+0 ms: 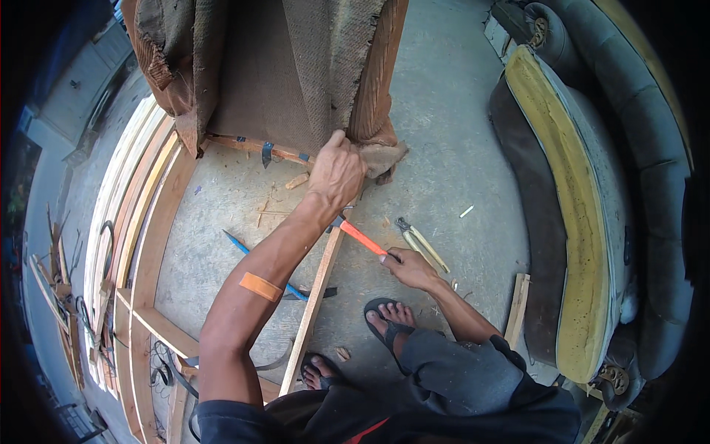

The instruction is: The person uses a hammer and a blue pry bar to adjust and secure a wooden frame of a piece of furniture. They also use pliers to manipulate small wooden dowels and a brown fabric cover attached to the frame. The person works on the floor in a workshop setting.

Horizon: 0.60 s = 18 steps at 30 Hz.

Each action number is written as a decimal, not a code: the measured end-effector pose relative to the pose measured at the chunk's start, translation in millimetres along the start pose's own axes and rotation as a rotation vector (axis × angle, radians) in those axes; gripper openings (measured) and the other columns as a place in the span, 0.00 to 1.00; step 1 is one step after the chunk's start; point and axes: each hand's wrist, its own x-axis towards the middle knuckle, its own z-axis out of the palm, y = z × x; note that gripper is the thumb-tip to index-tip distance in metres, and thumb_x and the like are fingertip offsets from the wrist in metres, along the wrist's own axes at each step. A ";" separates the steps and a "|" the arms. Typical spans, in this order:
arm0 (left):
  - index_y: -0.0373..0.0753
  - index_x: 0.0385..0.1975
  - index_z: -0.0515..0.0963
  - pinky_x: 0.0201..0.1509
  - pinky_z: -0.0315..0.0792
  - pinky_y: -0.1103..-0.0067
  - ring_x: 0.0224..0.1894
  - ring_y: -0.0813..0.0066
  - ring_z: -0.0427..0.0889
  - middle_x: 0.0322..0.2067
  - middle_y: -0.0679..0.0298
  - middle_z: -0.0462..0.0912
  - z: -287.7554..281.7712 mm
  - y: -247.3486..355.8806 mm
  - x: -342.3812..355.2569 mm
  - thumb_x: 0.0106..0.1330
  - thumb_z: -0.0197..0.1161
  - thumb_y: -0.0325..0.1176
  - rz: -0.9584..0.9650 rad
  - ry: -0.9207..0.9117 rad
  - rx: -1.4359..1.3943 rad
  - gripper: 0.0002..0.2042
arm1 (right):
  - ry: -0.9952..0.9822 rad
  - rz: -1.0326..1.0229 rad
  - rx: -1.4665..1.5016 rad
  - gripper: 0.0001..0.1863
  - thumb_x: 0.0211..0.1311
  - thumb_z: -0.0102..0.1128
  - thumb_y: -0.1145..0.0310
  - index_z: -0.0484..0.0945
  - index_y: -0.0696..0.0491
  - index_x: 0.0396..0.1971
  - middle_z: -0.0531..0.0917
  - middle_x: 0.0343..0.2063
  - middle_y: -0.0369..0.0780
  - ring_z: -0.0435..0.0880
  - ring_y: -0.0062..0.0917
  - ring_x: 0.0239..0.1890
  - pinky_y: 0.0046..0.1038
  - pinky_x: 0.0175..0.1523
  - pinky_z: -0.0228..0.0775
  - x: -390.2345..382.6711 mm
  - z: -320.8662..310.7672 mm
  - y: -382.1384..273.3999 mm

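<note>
My left hand (336, 172) reaches forward with fingers closed over the lower corner of a worn brown upholstered frame (274, 81). It grips the frayed upholstery fabric (381, 157) there; the fingertips are hidden. Lower and to the right, my right hand (409, 268) is wrapped around the orange handle of a hammer (362, 237). The hammer's head points up and left, partly hidden behind my left wrist. Just beyond my right hand, a pair of pincers (421, 244) with pale handles lies on the floor. A blue bar tool (235, 240) rests on the floor, partly covered by my left forearm.
A bare wooden frame (164, 222) of several long strips stands at left, and a timber strip (314, 307) runs near my feet. Torn cushions (573, 222) with yellow foam are stacked at right. A short wood piece (517, 311) and scraps lie on the concrete floor (444, 111).
</note>
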 end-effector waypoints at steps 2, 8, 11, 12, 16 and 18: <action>0.40 0.28 0.83 0.53 0.63 0.74 0.41 0.71 0.79 0.30 0.62 0.83 -3.1 8.1 -5.1 0.63 0.56 0.32 0.013 0.056 0.034 0.09 | 0.042 -0.003 -0.021 0.30 0.71 0.54 0.45 0.80 0.60 0.52 0.86 0.36 0.54 0.87 0.44 0.41 0.39 0.49 0.74 2.0 5.4 2.1; 0.41 0.26 0.83 0.52 0.64 0.73 0.40 0.70 0.78 0.30 0.63 0.81 4.2 5.9 -6.6 0.63 0.56 0.32 -0.043 0.153 -0.069 0.09 | 0.017 -0.054 0.060 0.28 0.72 0.55 0.47 0.80 0.60 0.48 0.82 0.25 0.45 0.82 0.31 0.28 0.36 0.38 0.74 5.7 5.2 9.4; 0.40 0.31 0.84 0.55 0.63 0.71 0.42 0.69 0.78 0.32 0.62 0.83 2.2 18.8 2.1 0.65 0.55 0.32 -0.175 0.074 -0.088 0.10 | -0.091 0.103 0.304 0.25 0.73 0.54 0.47 0.80 0.58 0.43 0.78 0.21 0.38 0.77 0.22 0.20 0.30 0.26 0.71 5.6 12.4 11.6; 0.39 0.34 0.84 0.58 0.62 0.70 0.44 0.69 0.78 0.33 0.62 0.84 5.1 20.8 4.8 0.65 0.54 0.32 -0.204 0.099 -0.096 0.10 | -0.084 0.075 0.316 0.24 0.73 0.54 0.47 0.79 0.57 0.41 0.76 0.20 0.36 0.75 0.20 0.18 0.29 0.24 0.68 7.2 16.0 11.8; 0.36 0.47 0.83 0.70 0.56 0.67 0.52 0.69 0.77 0.37 0.61 0.87 19.3 33.2 9.3 0.69 0.52 0.33 -0.225 0.081 -0.099 0.15 | -0.101 0.050 0.337 0.24 0.73 0.54 0.47 0.79 0.56 0.41 0.75 0.20 0.34 0.73 0.17 0.17 0.26 0.22 0.68 13.3 18.4 16.8; 0.34 0.51 0.82 0.73 0.53 0.65 0.55 0.69 0.76 0.39 0.61 0.87 18.3 37.2 12.8 0.70 0.52 0.33 -0.184 0.044 -0.106 0.17 | -0.094 0.045 0.298 0.24 0.73 0.55 0.47 0.80 0.57 0.44 0.79 0.23 0.36 0.78 0.20 0.21 0.28 0.27 0.72 13.0 15.5 22.1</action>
